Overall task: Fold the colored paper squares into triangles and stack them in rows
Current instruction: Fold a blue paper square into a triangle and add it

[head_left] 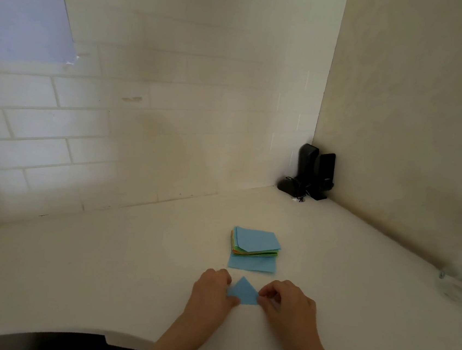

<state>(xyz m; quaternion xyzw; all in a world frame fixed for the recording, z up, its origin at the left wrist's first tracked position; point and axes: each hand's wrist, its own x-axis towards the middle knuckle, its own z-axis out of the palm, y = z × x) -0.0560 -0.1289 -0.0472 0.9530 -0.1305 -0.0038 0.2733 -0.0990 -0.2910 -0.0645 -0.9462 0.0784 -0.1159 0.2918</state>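
While both bare forearms reach up from the bottom edge of the frame, the two hands meet low and right of centre over a small blue paper triangle (pixel 242 291) lying flat on the white tabletop (pixel 99 275). Its apex points away from the person and its long edge runs nearest them. The left hand (pixel 212 289) lies knuckles-up with curled fingers, its thumb and fingertips pinching the triangle's left corner. The right hand (pixel 286 301) mirrors it, fingers bent and thumb and forefinger pinching the right corner.

Just beyond the triangle's apex lies a single flat blue paper square (pixel 251 264), its far part tucked under a stack of coloured paper squares (pixel 255 244). That stack has a blue sheet on top, and green and orange edges show along its near side.

Farther right, at the frame's edge, stands a clear glass object (pixel 460 284), too blurred to identify. In the far corner, right of centre, two black upright devices (pixel 314 170) with a tangle of cord stand against the cream tiled wall (pixel 142 137). At the upper left, a pale printed sheet (pixel 27 11) hangs on that wall.
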